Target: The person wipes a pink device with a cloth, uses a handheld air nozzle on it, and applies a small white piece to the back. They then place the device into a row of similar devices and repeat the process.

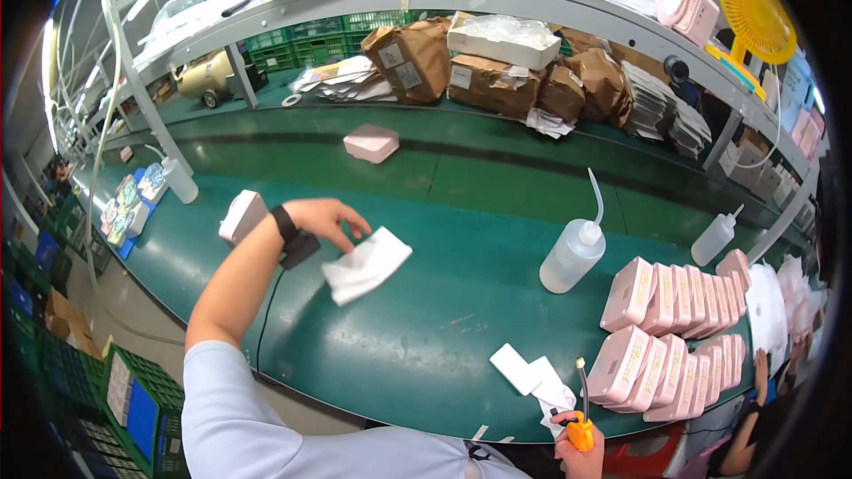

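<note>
My left hand point(325, 220), with a black band on the wrist, is over the left-middle of the green table. Its bent fingers hold the upper edge of a folded white cloth point(368, 264). Beside that wrist sit a dark grey block point(300, 251) with a cable and a pale pink case point(241, 216), partly hidden by my arm. At the front edge, my right hand point(581, 454) is closed around an orange air blow gun point(580, 433), its thin black nozzle pointing up. White cloths point(537, 377) lie just beyond it.
Two rows of pink cases point(635, 364) stand at right. A squeeze bottle point(572, 257) is near them, another point(714, 238) behind, a third point(179, 181) far left. One pink case point(371, 143) lies at the back. A shelf frame point(532, 22) spans the far side.
</note>
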The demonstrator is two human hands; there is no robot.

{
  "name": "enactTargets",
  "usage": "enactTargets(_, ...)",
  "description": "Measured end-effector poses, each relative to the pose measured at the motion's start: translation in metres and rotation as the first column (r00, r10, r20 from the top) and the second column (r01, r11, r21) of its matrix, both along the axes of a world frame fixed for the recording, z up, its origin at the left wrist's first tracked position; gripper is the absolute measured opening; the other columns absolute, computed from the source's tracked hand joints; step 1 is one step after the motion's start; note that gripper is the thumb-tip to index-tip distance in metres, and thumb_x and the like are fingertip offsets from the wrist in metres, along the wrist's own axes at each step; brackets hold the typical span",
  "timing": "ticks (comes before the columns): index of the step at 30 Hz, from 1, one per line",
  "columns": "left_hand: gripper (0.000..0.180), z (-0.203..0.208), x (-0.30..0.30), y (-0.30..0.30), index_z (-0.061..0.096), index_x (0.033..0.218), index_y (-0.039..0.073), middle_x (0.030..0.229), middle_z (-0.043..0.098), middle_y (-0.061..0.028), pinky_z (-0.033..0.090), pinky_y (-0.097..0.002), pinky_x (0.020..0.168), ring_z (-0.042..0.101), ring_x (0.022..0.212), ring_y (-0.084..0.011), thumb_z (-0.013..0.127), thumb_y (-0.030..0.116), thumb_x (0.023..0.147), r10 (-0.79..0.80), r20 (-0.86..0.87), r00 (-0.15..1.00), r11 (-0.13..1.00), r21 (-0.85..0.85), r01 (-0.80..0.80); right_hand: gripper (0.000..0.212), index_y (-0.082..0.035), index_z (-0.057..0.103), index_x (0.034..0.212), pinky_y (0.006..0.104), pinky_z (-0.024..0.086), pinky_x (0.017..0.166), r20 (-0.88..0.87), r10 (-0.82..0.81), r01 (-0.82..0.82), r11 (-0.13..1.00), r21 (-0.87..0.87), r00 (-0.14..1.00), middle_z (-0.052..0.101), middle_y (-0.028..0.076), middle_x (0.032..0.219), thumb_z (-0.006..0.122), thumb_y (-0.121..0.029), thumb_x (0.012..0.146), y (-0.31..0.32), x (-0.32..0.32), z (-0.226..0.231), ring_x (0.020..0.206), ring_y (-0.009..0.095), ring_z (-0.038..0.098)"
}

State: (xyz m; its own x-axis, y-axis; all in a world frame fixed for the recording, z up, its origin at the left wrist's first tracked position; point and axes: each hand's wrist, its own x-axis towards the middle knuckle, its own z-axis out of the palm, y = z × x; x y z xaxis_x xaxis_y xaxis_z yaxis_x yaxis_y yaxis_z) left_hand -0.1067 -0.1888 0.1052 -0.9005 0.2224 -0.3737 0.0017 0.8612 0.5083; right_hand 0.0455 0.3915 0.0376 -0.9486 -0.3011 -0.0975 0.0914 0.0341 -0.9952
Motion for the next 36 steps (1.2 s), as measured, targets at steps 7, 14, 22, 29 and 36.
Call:
enactTargets(7,0.098,-0.072,-0.138,-0.089,0.048,0.144,0.007,0.124,0.065,-0.0201,0.051,-0.0365,0.099,0.063,0.118,-0.0290,0.090,0.046,0.065,0.704,-0.405,0.584,0.692,0.205,-0.692,0.033,0.002,0.061,0.121,0.0170,0.039,0.063,-0.012,0.041,-0.040,0.999,0.021,0.999,0.055,-0.003,0.084,0.065,-0.003,0.089,-0.005,-0.012,0.007,0.070,0.005,0.050)
enactTargets(14,0.136,-0.090,-0.208,-0.037,0.019,0.155,0.007,0.146,0.042,-0.0256,0.041,-0.0470,0.110,0.044,0.135,-0.0401,0.095,0.047,0.050,0.801,-0.484,0.352,0.477,0.162,-0.864,0.030,0.002,0.062,0.119,0.0176,0.040,0.062,0.087,-0.139,0.138,0.990,0.012,0.986,0.055,-0.003,0.083,0.066,-0.005,0.090,0.007,-0.001,0.005,0.068,0.005,0.050)
enactTargets(22,0.129,-0.080,-0.174,-0.020,0.022,0.150,0.010,0.146,0.034,-0.0262,0.037,-0.0511,0.112,0.037,0.137,-0.0442,0.094,0.033,0.046,0.534,-0.749,0.392,0.788,0.273,-0.552,0.027,0.002,0.061,0.117,0.0173,0.040,0.061,0.109,-0.153,0.156,0.987,-0.025,0.982,0.055,-0.003,0.082,0.066,-0.009,0.093,0.004,-0.003,0.006,0.068,0.004,0.050)
enactTargets(29,0.130,-0.016,0.030,0.061,0.013,0.151,0.010,0.149,0.026,-0.0204,0.030,-0.0461,0.116,0.035,0.139,-0.0368,0.093,0.028,0.050,0.054,-0.967,0.250,0.994,0.076,0.077,0.010,0.000,0.065,0.098,0.0284,0.047,0.067,-0.110,0.236,-0.204,0.948,0.243,0.966,0.062,0.005,0.088,0.066,-0.006,0.090,-0.015,-0.007,0.027,0.074,0.015,0.058)
enactTargets(36,0.126,-0.031,0.251,0.155,0.015,0.151,0.011,0.150,0.024,-0.0219,0.036,-0.0488,0.111,0.034,0.139,-0.0367,0.092,0.026,0.052,0.078,-0.973,0.217,0.978,0.033,-0.205,0.043,-0.003,0.060,0.086,0.0365,0.049,0.056,-0.392,0.525,-0.292,0.806,0.515,0.756,0.066,0.013,0.080,0.083,-0.038,0.077,-0.041,0.014,0.029,0.060,0.032,0.060)
